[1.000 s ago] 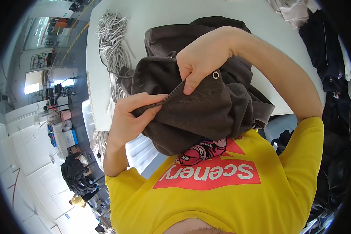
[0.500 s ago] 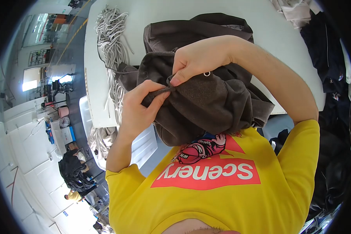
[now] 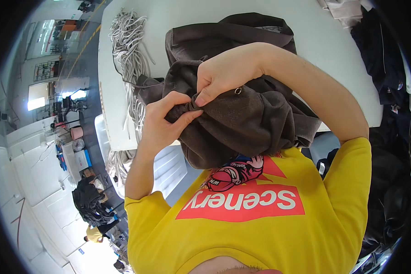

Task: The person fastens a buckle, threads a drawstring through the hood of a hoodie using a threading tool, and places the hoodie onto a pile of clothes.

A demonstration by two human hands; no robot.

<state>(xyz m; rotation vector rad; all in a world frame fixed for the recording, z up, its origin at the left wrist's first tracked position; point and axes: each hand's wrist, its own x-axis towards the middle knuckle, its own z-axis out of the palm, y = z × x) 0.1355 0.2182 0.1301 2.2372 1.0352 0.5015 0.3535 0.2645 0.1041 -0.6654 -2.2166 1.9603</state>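
A dark brown hoodie (image 3: pixel 242 118) lies bunched on the table in front of my chest, a metal eyelet (image 3: pixel 238 91) showing on it. My left hand (image 3: pixel 162 121) is closed, thumb and forefinger pinching a gathered edge of the fabric. Right against it, my right hand (image 3: pixel 223 75) reaches over the cloth from above, its thumb and fingers pinching the same edge. Whether a cord lies inside the pinched fold is hidden. A dark cord (image 3: pixel 123 77) trails from the hoodie's left side over a bundle of pale cords (image 3: pixel 130 50).
The white table (image 3: pixel 192 11) carries the hoodie and cords. A white plastic bin (image 3: pixel 169 166) with pale cloth stands below its near left edge. Dark garments (image 3: pixel 379 59) hang at the right, pale fabric (image 3: pixel 345 11) at the far right corner. Another person (image 3: pixel 94 234) is far off left.
Both hands have drawn slightly closer at the pinched edge. The dark twisted strip that showed between my left fingers is now bunched between both hands. The view shifted a little.
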